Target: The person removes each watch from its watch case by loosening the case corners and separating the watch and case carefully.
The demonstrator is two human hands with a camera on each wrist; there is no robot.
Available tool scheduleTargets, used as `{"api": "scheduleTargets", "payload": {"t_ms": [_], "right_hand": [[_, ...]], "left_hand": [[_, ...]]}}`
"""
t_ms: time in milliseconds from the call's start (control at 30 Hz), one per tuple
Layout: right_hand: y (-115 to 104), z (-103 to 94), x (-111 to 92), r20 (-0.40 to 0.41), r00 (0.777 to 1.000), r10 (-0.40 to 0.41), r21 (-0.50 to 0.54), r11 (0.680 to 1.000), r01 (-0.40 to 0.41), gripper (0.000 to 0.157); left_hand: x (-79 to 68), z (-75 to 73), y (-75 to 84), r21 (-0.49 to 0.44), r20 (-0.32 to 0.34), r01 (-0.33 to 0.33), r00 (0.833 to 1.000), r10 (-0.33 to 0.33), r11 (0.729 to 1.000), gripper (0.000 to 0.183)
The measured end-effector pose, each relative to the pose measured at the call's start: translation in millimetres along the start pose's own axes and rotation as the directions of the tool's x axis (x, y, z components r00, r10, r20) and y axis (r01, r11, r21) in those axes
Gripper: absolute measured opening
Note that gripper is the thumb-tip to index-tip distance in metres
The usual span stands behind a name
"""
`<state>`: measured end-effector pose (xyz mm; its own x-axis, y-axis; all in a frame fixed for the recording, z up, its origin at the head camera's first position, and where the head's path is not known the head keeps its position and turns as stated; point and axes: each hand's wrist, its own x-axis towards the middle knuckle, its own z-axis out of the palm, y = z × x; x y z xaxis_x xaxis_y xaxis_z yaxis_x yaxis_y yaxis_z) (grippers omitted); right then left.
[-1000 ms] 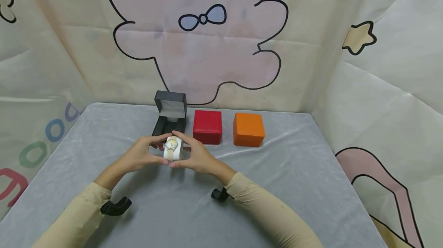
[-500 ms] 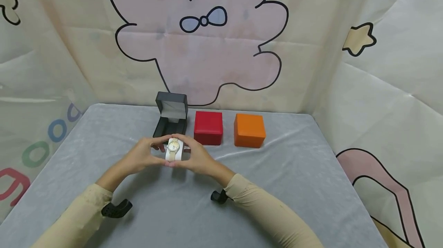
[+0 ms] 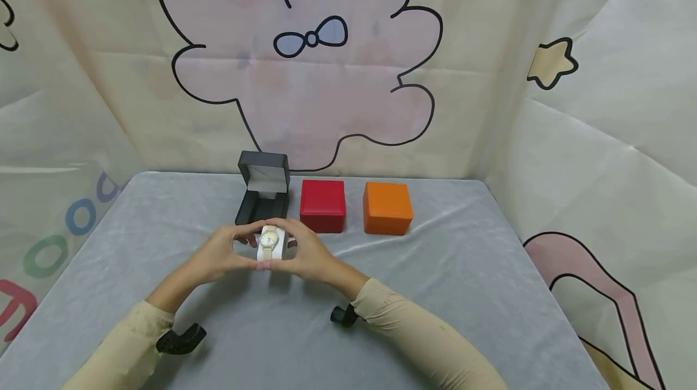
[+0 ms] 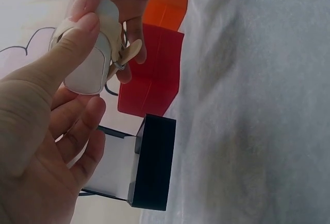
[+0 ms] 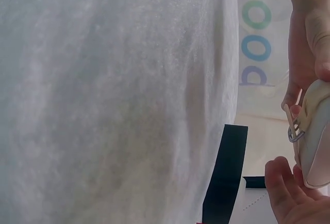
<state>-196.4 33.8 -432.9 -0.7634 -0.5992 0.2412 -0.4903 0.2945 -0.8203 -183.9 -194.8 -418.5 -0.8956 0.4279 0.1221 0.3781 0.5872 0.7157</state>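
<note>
A wristwatch [image 3: 269,240] with a round pale dial and cream strap is wrapped round a white cushion [image 3: 281,247]. Both hands hold it raised over the near side of a black watch box [image 3: 264,204], whose lid stands up. My left hand [image 3: 218,256] grips the cushion's left side and my right hand [image 3: 313,251] its right side, thumb tips meeting at the near edge. In the left wrist view the left thumb presses the strap over the cushion [image 4: 88,73]. The strap's metal buckle [image 5: 295,132] and loose tail hang at the underside in the right wrist view.
A red box [image 3: 322,207] and an orange box [image 3: 388,208] stand right of the black box, lids down. Grey cloth [image 3: 446,293] covers the table. Printed curtains [image 3: 479,112] rise behind and at the sides. Each wrist carries a black camera mount [image 3: 181,339].
The thumbs have come together at the near edge of the cushion, which has straightened slightly. Both hands keep their hold. The head view has shifted a little; the boxes stay put.
</note>
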Motion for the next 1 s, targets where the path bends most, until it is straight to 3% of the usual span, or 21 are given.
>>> {"api": "scheduleTargets", "payload": {"t_ms": [300,600,1000], "right_hand": [[-5.1,-2.7,-1.7,0.03,0.999,0.04,-0.042,0.998,-0.039,0.071],[-6.1,-4.2,-3.2,0.07,0.994,0.079,0.052,0.995,-0.082,0.07],[-4.0,-8.2,-5.4,0.084,0.996,0.038,0.04,0.998,-0.041,0.065]], "left_hand": [[-2.8,0.7,0.5,-0.036,0.013,-0.003,1.0,0.004,0.999,0.078],[-3.7,3.4,3.0,-0.08,0.017,-0.021,1.0,0.023,0.997,0.078],[-1.5,7.5,2.7,-0.108,0.042,-0.027,0.999,0.031,0.994,0.078]]}}
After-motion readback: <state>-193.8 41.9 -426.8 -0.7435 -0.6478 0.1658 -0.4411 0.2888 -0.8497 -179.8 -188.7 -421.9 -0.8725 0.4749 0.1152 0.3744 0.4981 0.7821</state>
